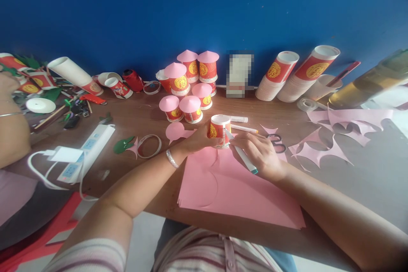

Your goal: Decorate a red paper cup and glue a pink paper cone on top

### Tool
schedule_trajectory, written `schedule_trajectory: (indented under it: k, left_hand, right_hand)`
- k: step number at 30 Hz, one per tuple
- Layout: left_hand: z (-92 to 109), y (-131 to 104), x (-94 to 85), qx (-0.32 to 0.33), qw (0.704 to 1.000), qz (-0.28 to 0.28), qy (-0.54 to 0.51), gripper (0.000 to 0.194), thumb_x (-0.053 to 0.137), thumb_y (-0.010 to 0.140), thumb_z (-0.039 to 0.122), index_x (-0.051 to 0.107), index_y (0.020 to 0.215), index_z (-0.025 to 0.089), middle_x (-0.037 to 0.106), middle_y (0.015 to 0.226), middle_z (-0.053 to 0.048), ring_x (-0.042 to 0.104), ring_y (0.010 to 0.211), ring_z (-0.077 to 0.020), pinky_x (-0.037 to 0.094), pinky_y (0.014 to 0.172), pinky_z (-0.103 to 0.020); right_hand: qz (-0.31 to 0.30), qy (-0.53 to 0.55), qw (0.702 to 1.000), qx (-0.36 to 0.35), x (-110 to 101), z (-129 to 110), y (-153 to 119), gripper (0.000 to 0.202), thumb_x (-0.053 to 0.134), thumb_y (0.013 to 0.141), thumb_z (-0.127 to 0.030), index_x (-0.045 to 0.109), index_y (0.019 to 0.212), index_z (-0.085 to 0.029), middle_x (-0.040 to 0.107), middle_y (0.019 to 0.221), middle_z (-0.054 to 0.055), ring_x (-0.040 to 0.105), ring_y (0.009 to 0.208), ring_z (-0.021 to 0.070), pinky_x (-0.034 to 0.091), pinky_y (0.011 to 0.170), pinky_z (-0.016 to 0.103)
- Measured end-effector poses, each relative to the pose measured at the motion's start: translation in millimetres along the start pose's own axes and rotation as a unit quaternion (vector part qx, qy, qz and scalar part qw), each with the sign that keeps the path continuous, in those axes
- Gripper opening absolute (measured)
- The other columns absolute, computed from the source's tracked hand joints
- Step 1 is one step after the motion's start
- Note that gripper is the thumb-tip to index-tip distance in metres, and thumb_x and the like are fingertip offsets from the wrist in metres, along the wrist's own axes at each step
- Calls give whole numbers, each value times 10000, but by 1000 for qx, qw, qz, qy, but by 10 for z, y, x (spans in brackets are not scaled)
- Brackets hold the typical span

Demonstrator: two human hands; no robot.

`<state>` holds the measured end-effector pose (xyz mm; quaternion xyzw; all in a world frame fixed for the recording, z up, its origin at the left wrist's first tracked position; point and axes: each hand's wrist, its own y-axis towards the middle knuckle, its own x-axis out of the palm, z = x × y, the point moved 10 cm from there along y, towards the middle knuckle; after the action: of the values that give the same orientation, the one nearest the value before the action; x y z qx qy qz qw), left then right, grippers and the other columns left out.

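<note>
My left hand (pixel 199 139) is closed around the side of a red and white paper cup (pixel 216 126) with a gold emblem, standing upright with its white end up. In my right hand (pixel 256 153) is a slim white tool with a teal end (pixel 247 160), which looks like a utility knife. Its pale pointed tip meets the cup's right side, by a white vertical strip. Beneath both hands lies a stack of pink paper (pixel 239 195) with a curved outline on the top sheet. My fingers hide part of the cup and the tool.
Behind are several small cups with pink cone tops (pixel 190 103), and leaning cup stacks (pixel 272 78). Two pens (pixel 244 128) and scissors (pixel 276 143) lie nearby. Pink offcuts (pixel 321 148) are right; a power strip (pixel 92 146) and another person's arm (pixel 12 123) are left.
</note>
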<state>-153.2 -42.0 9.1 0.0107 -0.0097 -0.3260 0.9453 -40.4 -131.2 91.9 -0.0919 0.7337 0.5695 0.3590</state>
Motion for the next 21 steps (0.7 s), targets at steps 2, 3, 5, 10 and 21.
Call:
schedule_trajectory:
  k: [2, 3, 5, 10, 21]
  left_hand:
    - [41, 0, 19, 1, 1000, -4, -8, 400, 887, 793, 451, 647, 915, 155, 668, 911, -46, 614, 874, -182, 534, 792, -297]
    - [65, 0, 27, 4, 1000, -6, -12, 393, 883, 797, 450, 644, 901, 155, 660, 895, -42, 608, 863, -179, 533, 786, -297]
    - [100, -1, 39, 10, 1000, -12, -19, 374, 872, 812, 442, 643, 885, 156, 651, 873, -37, 603, 854, -176, 529, 783, -296]
    - [51, -4, 14, 15, 999, -15, -30, 326, 857, 845, 403, 662, 940, 159, 659, 870, -34, 611, 841, -170, 525, 776, -290]
    - [43, -14, -6, 21, 1000, -1, 18, 250, 792, 880, 344, 647, 966, 160, 640, 923, -30, 579, 849, -154, 500, 762, -275]
  right_hand:
    - [-2, -6, 1000, 0, 16, 0, -16, 298, 534, 997, -13, 605, 1240, -170, 709, 894, 55, 686, 760, 184, 545, 673, 299]
    - [-4, -7, 1000, 2, 22, 2, -26, 302, 534, 992, -6, 603, 1234, -174, 707, 890, 50, 676, 745, 179, 538, 667, 296]
    - [-13, -10, 1000, 4, 39, 7, -45, 316, 523, 984, 8, 603, 1223, -183, 708, 886, 42, 670, 733, 173, 534, 666, 293]
    - [-36, -4, 999, 0, 68, 2, -77, 299, 521, 975, 8, 610, 1198, -171, 714, 867, 48, 709, 772, 196, 564, 682, 312]
    - [1, -24, 999, -25, 0, -98, -19, 210, 609, 971, -27, 631, 1125, -169, 692, 842, 32, 665, 735, 168, 564, 693, 305]
